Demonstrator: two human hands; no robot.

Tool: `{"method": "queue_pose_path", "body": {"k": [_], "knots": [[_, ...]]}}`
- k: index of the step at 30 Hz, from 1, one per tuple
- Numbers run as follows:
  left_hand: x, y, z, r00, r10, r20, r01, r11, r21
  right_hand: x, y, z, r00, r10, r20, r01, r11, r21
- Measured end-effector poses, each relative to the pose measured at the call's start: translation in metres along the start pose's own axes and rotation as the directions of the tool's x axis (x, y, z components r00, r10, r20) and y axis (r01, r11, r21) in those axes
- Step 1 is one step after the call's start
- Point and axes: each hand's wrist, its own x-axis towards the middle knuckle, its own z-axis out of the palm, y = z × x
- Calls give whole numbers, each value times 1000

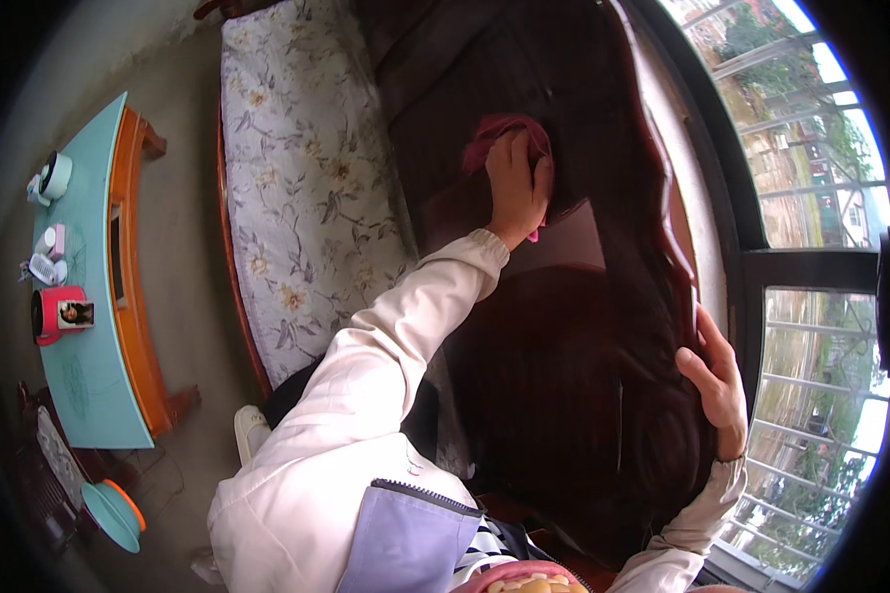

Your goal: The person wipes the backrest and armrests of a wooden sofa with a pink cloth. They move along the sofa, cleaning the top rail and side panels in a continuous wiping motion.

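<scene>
My left hand [518, 178] is closed over a crumpled pink-red cloth [482, 137]. It presses the cloth on the glossy backrest [534, 385] of a dark wooden sofa. Parts of the cloth show past the fingers and below the palm. Farther right, my right hand [719, 382] grips the backrest's wavy top rail [664, 178]. Its thumb is on the near side, while the fingertips are partly hidden behind the rail. A pale floral seat cover [308, 170] lies along the sofa's seat, left of the backrest.
Barred windows [816, 356] stand close behind the backrest. Across the floor [185, 222], a low wooden table [137, 319] with a pale blue-green top [81, 393] holds a red container [63, 315], a white pot [55, 176] and small items. Basins [111, 515] are at the lower left.
</scene>
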Motion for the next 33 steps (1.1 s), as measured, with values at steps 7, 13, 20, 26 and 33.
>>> {"method": "queue_pose_path", "body": {"k": [7,13,20,26,33], "knots": [[-88,-123,-60,969,-246,25,214,885,415,-1,8,2,998,46,-35,-44,996,74],[-145,-192,-84,843,-516,-154,538,808,240,2,6,-1,999,38,-16,-37,998,42],[-105,-63,-26,982,43,183,-51,998,38,6,-1,4,998,51,-27,-48,995,84],[14,-35,17,949,76,306,-78,997,-7,4,-1,1,999,38,-30,-36,998,51],[105,-125,46,974,-117,196,74,974,213,-1,2,2,997,62,-53,-61,998,28]]}}
